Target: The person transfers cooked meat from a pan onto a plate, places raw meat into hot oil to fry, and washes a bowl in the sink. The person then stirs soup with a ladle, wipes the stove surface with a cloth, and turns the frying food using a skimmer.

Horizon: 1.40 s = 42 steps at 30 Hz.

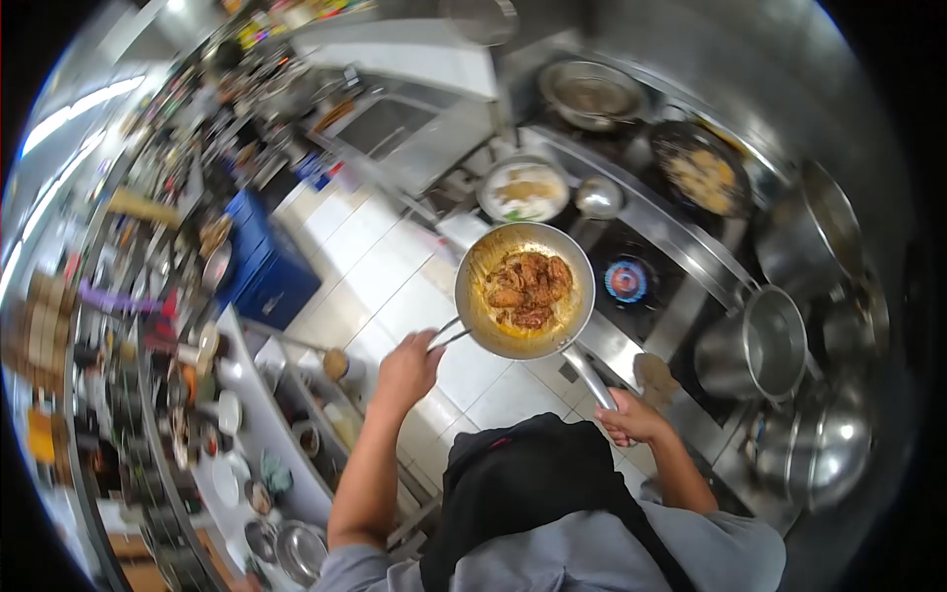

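Note:
A round metal pan [475,314] hangs over the tiled floor in front of me, beside the stove. Browned pieces of food [531,286] in an orange, oily sauce lie in it. My right hand [631,418] is wrapped round the pan's long handle, at the pan's lower right. My left hand [409,371] is closed on a thin metal utensil [449,334], whose far end meets the pan's left rim; its full shape cannot be made out.
A burner [625,282] burns blue at the right. Around it stand a dark pan of frying food [702,170], a bowl of ingredients [523,189], a ladle [599,198] and several metal pots [775,340]. A blue bin [266,266] and shelves with dishes are at the left.

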### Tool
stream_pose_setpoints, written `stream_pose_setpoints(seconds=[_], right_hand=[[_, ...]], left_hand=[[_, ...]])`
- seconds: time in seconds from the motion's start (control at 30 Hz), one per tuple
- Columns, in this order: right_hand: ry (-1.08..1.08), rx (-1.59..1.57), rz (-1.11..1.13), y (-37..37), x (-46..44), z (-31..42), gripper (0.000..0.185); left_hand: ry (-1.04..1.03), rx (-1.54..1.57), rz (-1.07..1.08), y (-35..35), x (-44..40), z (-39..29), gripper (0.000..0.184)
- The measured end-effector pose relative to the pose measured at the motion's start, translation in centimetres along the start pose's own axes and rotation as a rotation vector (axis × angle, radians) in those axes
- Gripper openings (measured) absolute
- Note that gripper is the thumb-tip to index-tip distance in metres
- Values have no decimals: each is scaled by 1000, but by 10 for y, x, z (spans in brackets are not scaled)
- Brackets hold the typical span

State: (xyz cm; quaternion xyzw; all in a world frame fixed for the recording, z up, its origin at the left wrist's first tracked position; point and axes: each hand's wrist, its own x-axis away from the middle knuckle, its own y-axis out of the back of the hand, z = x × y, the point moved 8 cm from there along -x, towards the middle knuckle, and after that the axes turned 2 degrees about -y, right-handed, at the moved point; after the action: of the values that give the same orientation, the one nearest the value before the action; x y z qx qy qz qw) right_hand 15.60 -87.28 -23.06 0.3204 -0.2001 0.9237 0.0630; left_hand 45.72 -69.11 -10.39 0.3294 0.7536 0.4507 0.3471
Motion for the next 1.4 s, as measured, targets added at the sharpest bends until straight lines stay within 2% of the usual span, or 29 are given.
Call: stream_pose_setpoints(seconds=[0.1, 0.13, 0.2, 0.23, 0.3, 0.5, 0.57, 0.6, 0.63, 0.73, 0.83, 0.87, 0.93, 0.97, 1.0, 1.03, 1.2, 1.27, 1.3, 1.4], right_hand=[[-45, 152, 131, -36, -26, 15, 20], [-72, 184, 181, -51, -34, 22, 19], [-120, 254, 275, -80, -56, 31, 19], [-140, 286, 310, -94, -67, 35, 19], [-196, 322, 409, -129, -90, 42, 19], [-261, 523, 611, -239, -166, 65, 16], [-287, 616, 645, -279, -194, 74, 16], [-276, 647, 669, -297, -210, 75, 16], [-285, 676, 700, -319, -222, 75, 16], [-374, 616, 699, -377, -256, 85, 19], [-413, 625, 743, -432, -294, 86, 18], [-415, 635, 740, -448, -304, 89, 18], [-422, 670, 728, -473, -319, 95, 18], [-424, 680, 723, -484, -326, 98, 18], [-436, 692, 717, -504, -339, 104, 18], [-448, 691, 712, -512, -345, 107, 18], [-446, 703, 690, -536, -368, 124, 17], [-446, 715, 687, -542, -377, 129, 16], [-445, 706, 682, -544, -384, 131, 17], [-427, 755, 682, -548, -401, 139, 18]], left_hand=[[102, -266, 138, 15, -7, 32, 24], [158, -276, 123, 20, -4, 51, 24], [204, -457, 317, 12, 12, 90, 23], [255, -456, 311, 16, 22, 109, 23], [338, -496, 507, 15, 53, 149, 17], [620, -432, 433, 74, 158, 250, 16], [703, -375, 318, 104, 197, 283, 18], [834, -334, 337, 117, 221, 303, 19], [875, -333, 321, 139, 240, 315, 19], [1085, -25, 39, 197, 306, 363, 24], [1213, 17, -234, 256, 376, 427, 22], [1202, -71, -312, 278, 391, 448, 23], [1475, -26, -269, 292, 431, 512, 30], [1476, -16, -275, 285, 445, 556, 30], [1594, -21, -198, 262, 475, 622, 34], [1706, -33, -108, 256, 482, 642, 38], [1700, -43, -16, 236, 473, 692, 37], [1690, -93, 40, 268, 461, 677, 37], [1642, -145, -16, 282, 454, 668, 33], [1342, 107, -41, 276, 397, 636, 36]])
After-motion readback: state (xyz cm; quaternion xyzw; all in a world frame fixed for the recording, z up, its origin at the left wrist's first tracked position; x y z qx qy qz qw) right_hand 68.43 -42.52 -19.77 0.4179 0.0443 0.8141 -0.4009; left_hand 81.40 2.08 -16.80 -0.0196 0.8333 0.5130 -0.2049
